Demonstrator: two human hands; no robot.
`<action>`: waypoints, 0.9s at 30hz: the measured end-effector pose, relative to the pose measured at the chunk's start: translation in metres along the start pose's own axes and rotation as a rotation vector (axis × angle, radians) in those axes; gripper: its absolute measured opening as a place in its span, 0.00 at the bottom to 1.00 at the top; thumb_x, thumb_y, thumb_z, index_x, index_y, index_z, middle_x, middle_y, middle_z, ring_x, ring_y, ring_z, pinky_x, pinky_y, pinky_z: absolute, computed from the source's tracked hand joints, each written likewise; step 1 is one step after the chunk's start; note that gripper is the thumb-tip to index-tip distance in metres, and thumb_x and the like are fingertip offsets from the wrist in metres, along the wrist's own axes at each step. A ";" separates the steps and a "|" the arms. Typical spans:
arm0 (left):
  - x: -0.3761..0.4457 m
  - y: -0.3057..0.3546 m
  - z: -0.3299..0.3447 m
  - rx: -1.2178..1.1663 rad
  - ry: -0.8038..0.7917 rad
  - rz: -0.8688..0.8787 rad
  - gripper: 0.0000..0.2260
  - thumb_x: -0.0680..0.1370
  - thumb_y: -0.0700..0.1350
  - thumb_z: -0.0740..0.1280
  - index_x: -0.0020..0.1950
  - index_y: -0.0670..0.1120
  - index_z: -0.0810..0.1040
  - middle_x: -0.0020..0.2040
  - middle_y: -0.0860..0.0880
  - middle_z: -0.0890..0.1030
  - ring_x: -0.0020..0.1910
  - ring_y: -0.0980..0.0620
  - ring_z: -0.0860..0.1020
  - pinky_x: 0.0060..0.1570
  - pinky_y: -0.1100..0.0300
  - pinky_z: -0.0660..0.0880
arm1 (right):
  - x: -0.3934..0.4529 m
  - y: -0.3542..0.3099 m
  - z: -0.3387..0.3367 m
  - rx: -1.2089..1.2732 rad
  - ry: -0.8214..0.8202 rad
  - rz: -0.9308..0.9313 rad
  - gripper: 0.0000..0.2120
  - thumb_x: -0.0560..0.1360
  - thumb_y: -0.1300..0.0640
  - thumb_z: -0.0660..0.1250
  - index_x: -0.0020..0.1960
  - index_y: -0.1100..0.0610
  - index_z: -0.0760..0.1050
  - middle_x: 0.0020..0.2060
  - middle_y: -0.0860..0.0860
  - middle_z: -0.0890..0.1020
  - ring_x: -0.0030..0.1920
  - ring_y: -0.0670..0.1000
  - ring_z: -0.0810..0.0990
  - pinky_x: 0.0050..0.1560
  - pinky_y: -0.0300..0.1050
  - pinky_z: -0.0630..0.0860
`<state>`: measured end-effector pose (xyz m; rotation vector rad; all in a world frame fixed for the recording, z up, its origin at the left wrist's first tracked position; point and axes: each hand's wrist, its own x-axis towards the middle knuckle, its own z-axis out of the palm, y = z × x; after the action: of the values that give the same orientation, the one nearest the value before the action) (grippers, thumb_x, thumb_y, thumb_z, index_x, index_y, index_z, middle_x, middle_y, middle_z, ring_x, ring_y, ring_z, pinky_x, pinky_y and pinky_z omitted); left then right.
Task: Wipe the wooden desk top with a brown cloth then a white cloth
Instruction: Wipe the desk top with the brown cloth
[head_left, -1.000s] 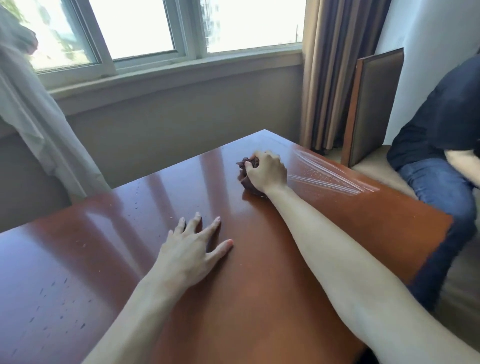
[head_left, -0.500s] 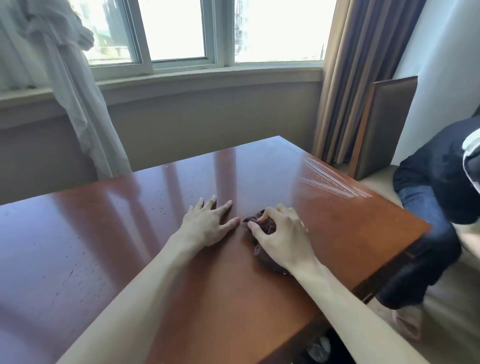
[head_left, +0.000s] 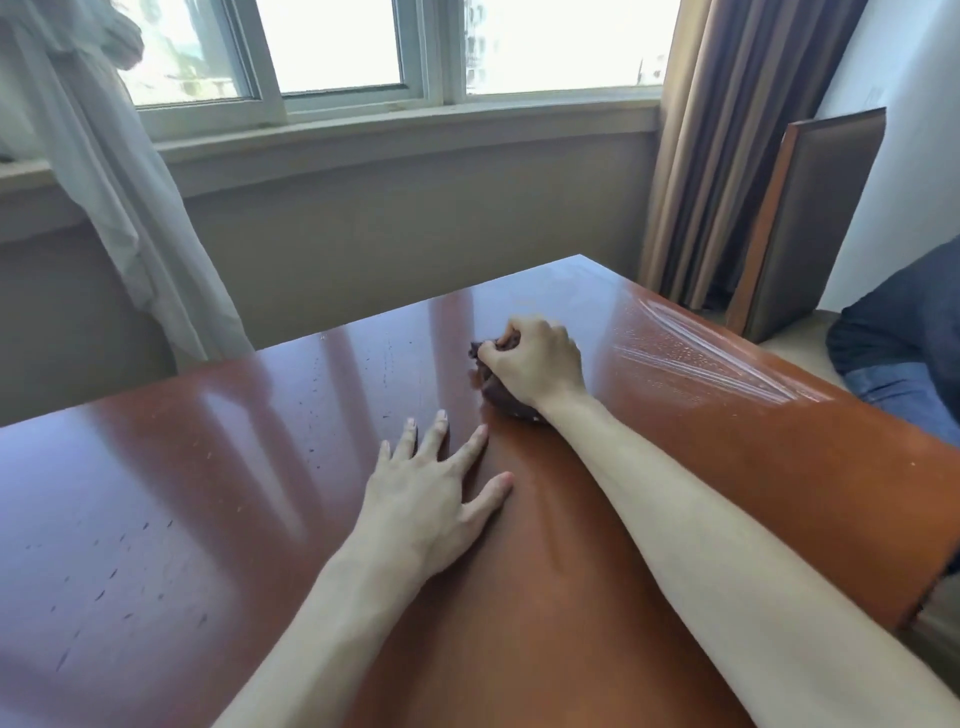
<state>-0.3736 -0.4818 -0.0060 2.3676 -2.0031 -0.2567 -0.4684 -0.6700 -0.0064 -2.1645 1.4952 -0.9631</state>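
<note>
Nearby, streaked film (head_left: 696, 353) right of brown cloth (head_left: 501, 397), seated person (head_left: 904, 358) beyond.

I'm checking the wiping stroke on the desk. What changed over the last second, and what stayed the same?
The right hand, gripping the bunched brown cloth, pulled back toward the person beside the left hand half a second ago, then pushed out again toward the desk's far side. The left hand stayed flat with fingers spread on the wooden desk top. The wet streaks near the right edge look unchanged. No white cloth is in view.
</note>
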 end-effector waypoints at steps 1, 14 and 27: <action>0.001 -0.001 0.000 -0.001 -0.006 0.002 0.31 0.79 0.71 0.45 0.81 0.65 0.47 0.83 0.50 0.45 0.82 0.44 0.44 0.79 0.45 0.46 | 0.023 -0.001 0.011 -0.001 -0.004 0.012 0.12 0.70 0.44 0.70 0.35 0.50 0.72 0.40 0.49 0.82 0.48 0.57 0.79 0.44 0.47 0.73; 0.009 -0.004 0.002 -0.010 -0.025 -0.019 0.32 0.79 0.72 0.48 0.81 0.65 0.49 0.83 0.51 0.47 0.82 0.44 0.45 0.79 0.45 0.47 | -0.017 0.010 -0.016 0.029 -0.061 -0.040 0.12 0.72 0.45 0.70 0.37 0.51 0.73 0.39 0.46 0.79 0.48 0.55 0.77 0.43 0.46 0.68; 0.037 0.009 -0.029 0.053 0.003 -0.071 0.25 0.81 0.67 0.54 0.75 0.60 0.69 0.74 0.44 0.69 0.72 0.41 0.67 0.68 0.42 0.64 | -0.154 0.023 -0.086 0.047 -0.054 -0.140 0.13 0.72 0.43 0.71 0.38 0.50 0.74 0.36 0.43 0.74 0.45 0.49 0.72 0.43 0.45 0.65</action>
<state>-0.3721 -0.5224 0.0200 2.4722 -1.9516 -0.2037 -0.5774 -0.5294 -0.0115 -2.2677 1.2983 -0.9667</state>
